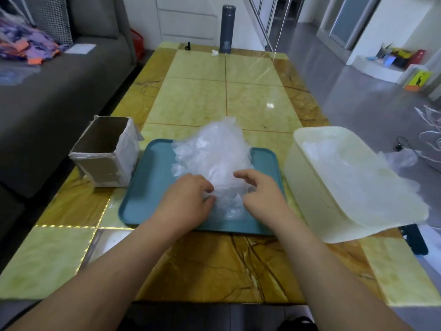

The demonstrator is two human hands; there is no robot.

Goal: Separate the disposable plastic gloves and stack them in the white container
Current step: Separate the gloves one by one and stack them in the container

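Note:
A crumpled pile of clear plastic gloves lies on a teal tray in the middle of the table. My left hand pinches the near left edge of the pile with curled fingers. My right hand grips the near right edge, thumb stretched over the plastic. The white container stands to the right of the tray, with clear gloves laid inside and hanging over its right rim.
An open cardboard box stands left of the tray. A dark flask and a small white scrap sit at the table's far end. A grey sofa runs along the left. Cords and one glove lie on the floor at right.

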